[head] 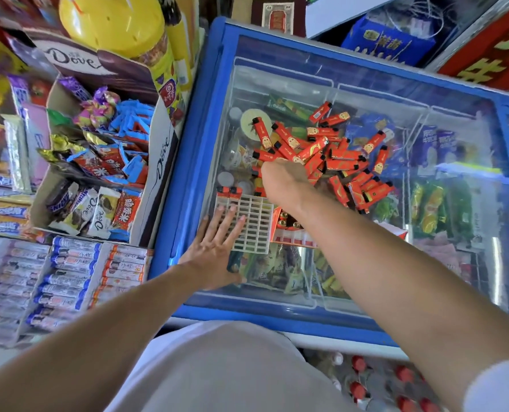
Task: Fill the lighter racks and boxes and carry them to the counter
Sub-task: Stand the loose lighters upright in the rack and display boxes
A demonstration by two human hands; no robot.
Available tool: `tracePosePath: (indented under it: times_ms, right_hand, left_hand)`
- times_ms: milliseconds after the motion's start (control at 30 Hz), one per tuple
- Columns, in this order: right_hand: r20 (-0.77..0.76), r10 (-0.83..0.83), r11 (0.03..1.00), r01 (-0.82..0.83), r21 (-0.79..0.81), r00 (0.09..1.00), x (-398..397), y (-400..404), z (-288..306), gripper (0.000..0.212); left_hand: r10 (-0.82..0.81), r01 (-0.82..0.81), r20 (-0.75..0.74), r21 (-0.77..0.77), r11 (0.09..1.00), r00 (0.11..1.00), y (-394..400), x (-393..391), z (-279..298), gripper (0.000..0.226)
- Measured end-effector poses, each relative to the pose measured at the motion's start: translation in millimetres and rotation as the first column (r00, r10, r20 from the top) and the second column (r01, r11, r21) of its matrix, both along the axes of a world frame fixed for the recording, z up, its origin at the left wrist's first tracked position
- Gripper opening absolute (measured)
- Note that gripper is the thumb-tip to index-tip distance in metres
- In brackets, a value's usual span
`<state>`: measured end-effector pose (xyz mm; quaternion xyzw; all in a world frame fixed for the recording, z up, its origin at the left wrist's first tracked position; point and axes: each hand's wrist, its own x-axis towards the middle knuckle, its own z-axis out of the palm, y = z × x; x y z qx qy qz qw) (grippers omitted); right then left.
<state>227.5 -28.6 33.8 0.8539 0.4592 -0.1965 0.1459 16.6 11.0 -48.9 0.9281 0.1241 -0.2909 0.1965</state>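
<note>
Standing at the blue-framed freezer point(217, 55), the person works on its glass lid. A white grid rack point(251, 223) lies flat on the glass, its long axis running from about 11 o'clock to 5 o'clock, the far short end pointing to the pile. Two red lighters point(229, 192) stand in the cells at its far left corner, at 11 o'clock of the rack.

The left hand point(214, 248) lies flat with fingers point(228, 217) straight and spread; the fingertips rest on the left part of the rack, and the palm is on the glass at 7 o'clock of it. It grips nothing.

The right hand point(283, 179) reaches into the pile of red lighters point(330, 153), which lies at 1 o'clock of the rack. Lighters in the pile point in many directions. The fingers of this hand are hidden behind its back and wrist, so I cannot tell whether they hold a lighter.

A red box point(288, 230) with lighters inside touches the right side of the rack, partly under the right forearm.

At 9 o'clock of the freezer stands a Dove carton point(161, 162) full of sweets.
</note>
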Motion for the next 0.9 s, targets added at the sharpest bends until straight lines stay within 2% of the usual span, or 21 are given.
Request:
tracePosePath:
  times_ms: [167, 233, 300, 400, 500, 733, 900]
  right_hand:
    - [-0.056, 0.092, 0.996, -0.092, 0.0, 0.994, 0.5, -1.3, 2.1, 0.02]
    - [-0.028, 0.089, 0.991, -0.086, 0.1, 0.996, -1.1, -4.9, 4.7, 0.025]
    - [-0.018, 0.053, 0.964, -0.046, 0.264, 0.998, -2.9, -8.6, 10.7, 0.026]
    - [-0.16, 0.0, 0.921, 0.062, 0.384, 0.987, -10.4, -15.7, 14.3, 0.026]
    - [-0.203, -0.001, 0.93, 0.075, 0.361, 0.979, -22.7, -22.9, 7.2, 0.023]
    - [-0.024, 0.001, 0.917, 0.009, 0.398, 1.0, -38.4, -27.0, 0.3, 0.028]
    - [-0.037, -0.041, 0.912, 0.053, 0.407, 0.998, -42.6, -25.1, -1.9, 0.029]
  left_hand:
    - [0.011, -0.011, 0.007, -0.004, 1.0, 1.0, 0.1, -0.2, -1.0, 0.135]
    - [0.014, -0.014, 0.005, -0.012, 1.0, 1.0, 0.1, 0.3, 0.6, 0.135]
    - [0.014, -0.014, 0.016, -0.007, 1.0, 1.0, 0.3, 0.1, 1.9, 0.134]
    - [0.014, -0.013, 0.024, -0.021, 1.0, 1.0, 0.5, -0.7, 3.2, 0.132]
    - [0.011, -0.01, 0.034, -0.021, 1.0, 0.999, 0.8, -1.1, 1.9, 0.134]
    - [0.001, 0.001, 0.062, -0.037, 0.999, 0.998, 5.0, -4.0, -2.2, 0.132]
    - [-0.026, 0.029, 0.069, -0.054, 0.998, 0.997, 16.7, -4.2, -0.1, 0.123]
